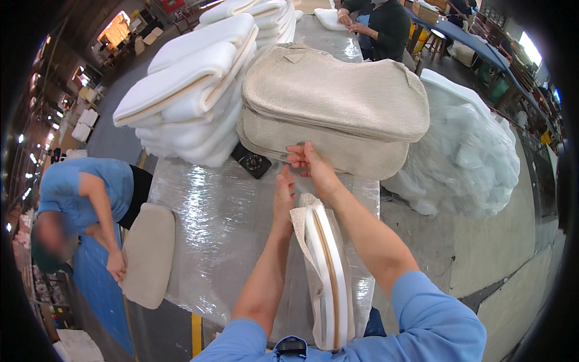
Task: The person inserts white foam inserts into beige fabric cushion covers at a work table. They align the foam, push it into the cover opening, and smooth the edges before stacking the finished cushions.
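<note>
Both of my hands are over the plastic-covered table [199,229], close together. My right hand [312,164] is at the front of a stack of beige fabric cushion covers [338,90], its fingers bent but apart; no held thing shows. Just below and left of it is my left hand [284,192], fingers pointing up and loosely apart, with nothing visible in them. Between my forearms a white foam cushion [329,265] with a tan middle layer stands on edge, partly inside a beige fabric cover [306,235]. Its near end reaches my shirt.
Folded white padding [187,78] is piled at the table's far left. A black flat object [251,161] lies beside it. Right of the table sits a big clear plastic bag [464,157] of white material. One person [90,205] handles a beige cushion [151,253] at left; another [380,27] works at the far end.
</note>
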